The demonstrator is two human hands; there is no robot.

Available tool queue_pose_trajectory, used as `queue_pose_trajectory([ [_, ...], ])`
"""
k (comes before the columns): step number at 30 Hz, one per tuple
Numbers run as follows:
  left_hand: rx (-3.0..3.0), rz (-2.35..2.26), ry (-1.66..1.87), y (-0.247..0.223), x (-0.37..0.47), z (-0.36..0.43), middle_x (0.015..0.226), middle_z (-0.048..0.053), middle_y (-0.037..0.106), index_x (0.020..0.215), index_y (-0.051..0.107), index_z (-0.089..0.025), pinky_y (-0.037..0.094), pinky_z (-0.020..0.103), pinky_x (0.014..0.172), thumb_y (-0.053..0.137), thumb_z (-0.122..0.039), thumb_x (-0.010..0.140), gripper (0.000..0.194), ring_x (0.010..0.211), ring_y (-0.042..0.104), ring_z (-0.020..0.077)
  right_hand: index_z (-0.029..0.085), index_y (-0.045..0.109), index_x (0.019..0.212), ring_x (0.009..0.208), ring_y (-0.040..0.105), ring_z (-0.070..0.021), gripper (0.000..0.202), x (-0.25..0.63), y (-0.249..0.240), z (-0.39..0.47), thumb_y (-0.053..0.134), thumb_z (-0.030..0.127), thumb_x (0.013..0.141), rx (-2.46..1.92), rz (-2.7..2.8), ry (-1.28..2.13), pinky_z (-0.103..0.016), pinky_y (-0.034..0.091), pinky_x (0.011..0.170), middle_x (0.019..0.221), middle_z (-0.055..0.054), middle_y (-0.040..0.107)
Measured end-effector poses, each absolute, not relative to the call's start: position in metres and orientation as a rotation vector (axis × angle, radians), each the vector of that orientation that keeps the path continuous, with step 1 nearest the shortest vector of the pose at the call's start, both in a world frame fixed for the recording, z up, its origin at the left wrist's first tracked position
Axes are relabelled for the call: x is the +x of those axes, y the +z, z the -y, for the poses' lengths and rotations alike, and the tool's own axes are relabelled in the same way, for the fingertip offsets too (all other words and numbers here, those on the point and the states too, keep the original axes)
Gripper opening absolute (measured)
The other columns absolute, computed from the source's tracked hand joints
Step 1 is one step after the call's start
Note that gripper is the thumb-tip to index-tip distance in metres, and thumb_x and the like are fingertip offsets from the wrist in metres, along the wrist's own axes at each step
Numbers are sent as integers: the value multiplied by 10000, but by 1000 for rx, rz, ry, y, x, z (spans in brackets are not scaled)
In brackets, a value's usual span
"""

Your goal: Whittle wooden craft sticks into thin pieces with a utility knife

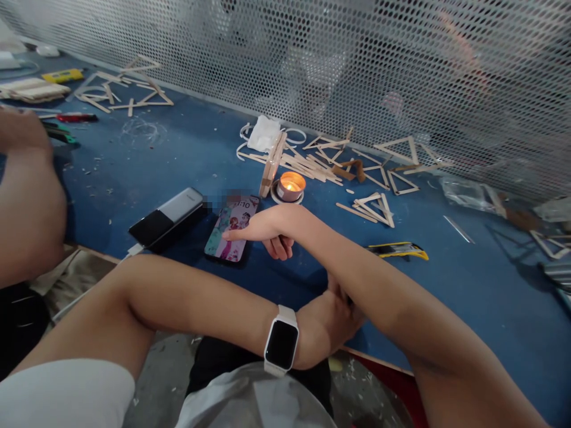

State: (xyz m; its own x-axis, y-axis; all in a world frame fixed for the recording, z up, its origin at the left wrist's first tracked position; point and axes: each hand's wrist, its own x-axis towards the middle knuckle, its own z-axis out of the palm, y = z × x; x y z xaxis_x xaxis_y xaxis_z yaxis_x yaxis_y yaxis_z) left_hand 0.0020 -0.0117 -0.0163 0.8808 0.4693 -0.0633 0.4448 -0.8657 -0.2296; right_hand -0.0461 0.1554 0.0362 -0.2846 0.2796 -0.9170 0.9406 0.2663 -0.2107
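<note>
Phone (234, 221) found face up on blue table (187, 160), screen lit, near the table's front edge. Its screen is touched by one extended digit of the right hand (272, 232); the other fingers are curled under. Grip there is released: the phone is touched, not grasped. The left hand (328, 318) is partly covered by the right forearm, under which it is crossed; whether anything is grasped by it cannot be told. A white watch (282, 343) is worn on the left wrist.

Left of the phone, a black-and-silver device (167, 217) is laid, with a white cable (134, 249) at its near end. Beyond the right hand, a lit candle (292, 185) is placed just beside a stick bundle (272, 166). Loose sticks (307, 163) are scattered behind it. A yellow cutter (401, 250) is partly hidden by the right forearm.
</note>
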Motion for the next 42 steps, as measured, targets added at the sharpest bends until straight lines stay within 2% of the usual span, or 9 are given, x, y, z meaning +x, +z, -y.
queue_pose_trajectory([
  [6,-2847,705,171,-20,5,10,1739,142,357,1625,460,-182,471,580,1186,732,-455,826,888,1553,446,391,3,803,1026,723,782,-371,1172,-47,41,-156,329,1048,782,1115,-1718,-1036,-481,636,693,717,-215,762],
  [11,-2846,668,164,-23,3,10,1728,127,391,1638,442,-197,492,637,1151,749,-539,799,956,1494,500,460,71,816,871,714,784,-354,1159,-37,42,-159,239,1070,764,1108,-1757,-1092,-452,628,680,715,-217,764],
  [15,-2821,667,135,-24,3,11,1752,88,352,1646,429,-229,500,678,1101,723,-572,831,931,1446,529,514,101,795,787,699,778,-316,1120,-24,40,-156,245,1076,752,1105,-1863,-1132,-425,618,704,729,-207,769],
  [18,-2817,675,121,-25,4,11,1734,82,387,1627,465,-259,516,668,1068,741,-603,814,924,1422,552,518,111,784,765,711,780,-308,1102,-23,41,-155,254,1077,749,1105,-1875,-1129,-412,616,722,732,-199,769],
  [20,-2820,684,116,-26,4,10,1712,99,423,1607,498,-274,517,660,1059,756,-616,800,914,1398,580,504,109,787,771,722,782,-324,1095,-27,41,-156,275,1077,747,1099,-1837,-1116,-419,613,710,728,-206,763],
  [24,-2806,702,94,-26,2,10,1672,159,460,1610,496,-232,506,654,1043,761,-642,787,958,1379,591,514,89,808,851,750,780,-384,1064,-39,39,-162,392,1063,739,1067,-1752,-1091,-473,608,677,747,-229,759],
  [30,-2756,672,61,-19,-5,11,1622,179,494,1586,527,-212,500,620,1051,671,-584,901,793,1301,662,468,83,819,997,755,777,-422,1082,-47,35,-164,397,1050,755,1064,-1692,-1038,-566,617,674,760,-224,765],
  [33,-2741,674,64,-16,-7,12,1562,181,542,1554,562,-182,506,593,1063,676,-593,893,786,1286,675,469,93,812,1053,748,782,-403,1078,-47,37,-162,400,1045,760,1080,-1691,-1026,-533,626,671,743,-201,767],
  [42,-2740,667,34,-21,-6,11,1562,185,536,1532,591,-220,498,615,1066,716,-656,828,838,1286,667,490,24,800,1100,777,781,-396,1165,-47,41,-159,341,1045,780,1092,-1681,-1005,-496,626,679,777,-222,768],
])
